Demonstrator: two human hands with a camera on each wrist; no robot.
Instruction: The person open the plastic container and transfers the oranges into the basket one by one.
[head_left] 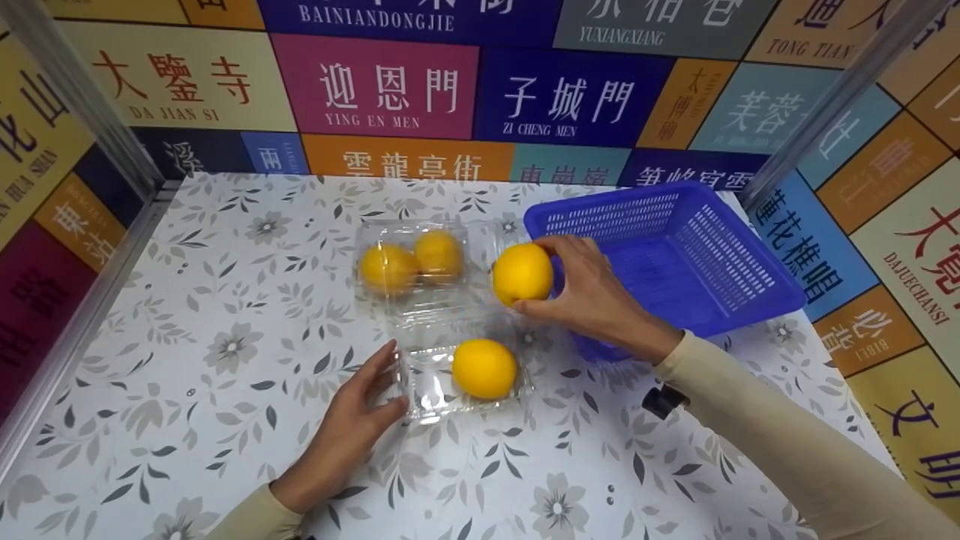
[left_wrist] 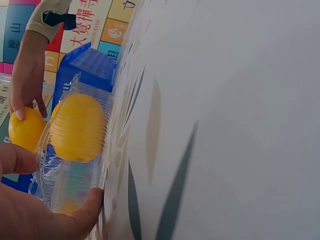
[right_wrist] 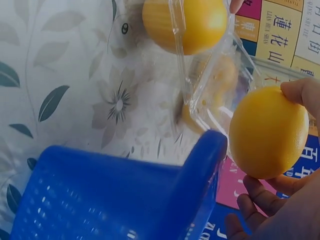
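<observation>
My right hand (head_left: 592, 292) grips an orange (head_left: 523, 274) between thumb and fingers, held up beside the blue basket's left rim. A clear plastic box (head_left: 431, 390) lies on the table, its panels hard to tell apart. One orange (head_left: 484, 368) sits in its near part. In the far part are two more oranges, a left one (head_left: 388, 268) and a right one (head_left: 439, 256), seen through clear plastic. My left hand (head_left: 352, 420) touches the box's near left side with fingers and thumb spread. In the left wrist view its thumb (left_wrist: 90, 212) rests low against the box wall.
A blue perforated basket (head_left: 739, 277) stands at the right, behind the right forearm. The table (head_left: 202, 420) has a white floral covering. Panels with printed characters (head_left: 375, 86) rise at the back and both sides, with clear corner posts.
</observation>
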